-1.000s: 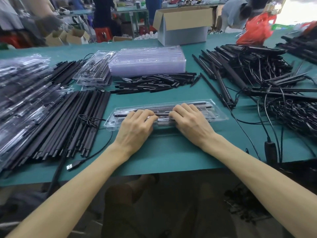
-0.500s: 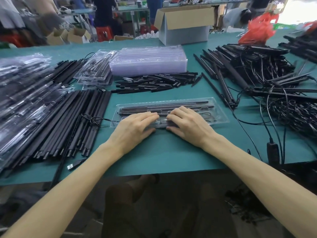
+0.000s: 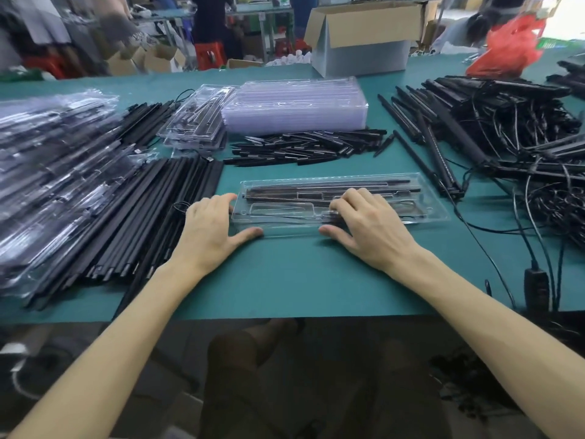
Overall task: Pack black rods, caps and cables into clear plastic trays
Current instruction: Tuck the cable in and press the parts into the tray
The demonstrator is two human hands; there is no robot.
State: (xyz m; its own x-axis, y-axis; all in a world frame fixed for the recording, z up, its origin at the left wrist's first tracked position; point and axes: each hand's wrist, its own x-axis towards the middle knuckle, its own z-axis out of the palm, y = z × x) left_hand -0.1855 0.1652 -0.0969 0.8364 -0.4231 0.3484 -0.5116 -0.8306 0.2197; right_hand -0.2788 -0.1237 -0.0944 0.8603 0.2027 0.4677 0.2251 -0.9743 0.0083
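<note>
A clear tray holding black rods lies on the green table; the left hand grips its left end, the right hand presses on top.
</note>
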